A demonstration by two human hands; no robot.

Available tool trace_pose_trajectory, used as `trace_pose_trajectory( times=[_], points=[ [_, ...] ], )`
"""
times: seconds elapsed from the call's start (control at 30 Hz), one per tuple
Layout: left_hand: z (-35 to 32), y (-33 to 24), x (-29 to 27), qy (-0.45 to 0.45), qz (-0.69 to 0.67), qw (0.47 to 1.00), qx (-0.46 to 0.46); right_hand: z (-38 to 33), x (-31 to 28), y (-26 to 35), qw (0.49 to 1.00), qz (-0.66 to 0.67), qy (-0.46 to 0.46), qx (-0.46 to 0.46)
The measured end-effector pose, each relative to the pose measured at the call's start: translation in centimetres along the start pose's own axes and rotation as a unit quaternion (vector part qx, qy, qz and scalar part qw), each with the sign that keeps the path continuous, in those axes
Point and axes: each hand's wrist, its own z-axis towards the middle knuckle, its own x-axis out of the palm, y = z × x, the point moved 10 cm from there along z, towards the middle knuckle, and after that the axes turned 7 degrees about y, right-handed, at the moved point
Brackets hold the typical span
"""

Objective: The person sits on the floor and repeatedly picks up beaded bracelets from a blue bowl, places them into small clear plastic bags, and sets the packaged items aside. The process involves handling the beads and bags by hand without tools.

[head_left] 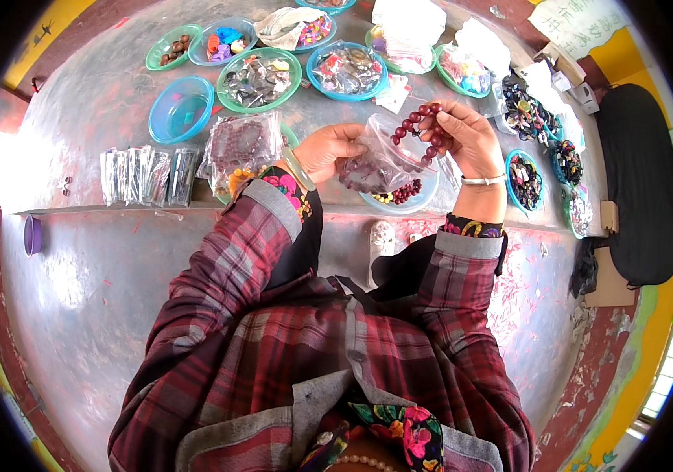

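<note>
Between the fingers of my right hand [466, 138] hangs a dark red bead bracelet [407, 126], its strand looping down beside a clear plastic bag [387, 161]. My left hand [328, 153] pinches that bag at its left edge; dark beads show through the plastic. Below the bag stands a light blue basin [411, 204] with red and yellow beads in it, partly hidden by the bag. Left of my left hand, another clear bag of dark red bead bracelets [243, 145] rests over a green basin, with orange-yellow beads at its lower edge.
A blue basin [181, 110] stands at left, behind a row of packaged pens [151, 177]. Farther back are green and blue basins of small goods, including a green basin [259, 79]. Baskets of dark accessories [523, 181] line the right. A ledge edge runs before me; a purple tub [33, 235] sits lower left.
</note>
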Motion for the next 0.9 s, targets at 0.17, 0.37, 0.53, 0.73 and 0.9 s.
trace_pose_trajectory(
  times=[0.17, 0.37, 0.53, 0.73, 0.9],
  points=[
    [-0.1, -0.3, -0.3, -0.010, -0.036, 0.999, 0.021, 0.6, -0.4, -1.0, 0.997, -0.068, -0.029, 0.024],
    [0.2, -0.3, -0.6, -0.014, -0.071, 0.997, 0.041, 1.2, 1.0, -0.8, 0.997, -0.070, -0.028, 0.021],
    [0.0, -0.8, 2.1, 0.026, -0.061, 0.997, 0.030, 2.5, 0.9, -2.2, 0.992, -0.112, -0.046, 0.041],
    [-0.2, 0.3, 0.0, -0.098, 0.018, 0.995, 0.013, 2.7, 1.0, -3.0, 0.985, -0.151, -0.037, 0.070],
    [-0.4, -0.8, -0.6, -0.123, 0.100, 0.984, 0.086, 2.0, 1.4, -1.7, 0.985, -0.158, -0.028, 0.067]
  ],
)
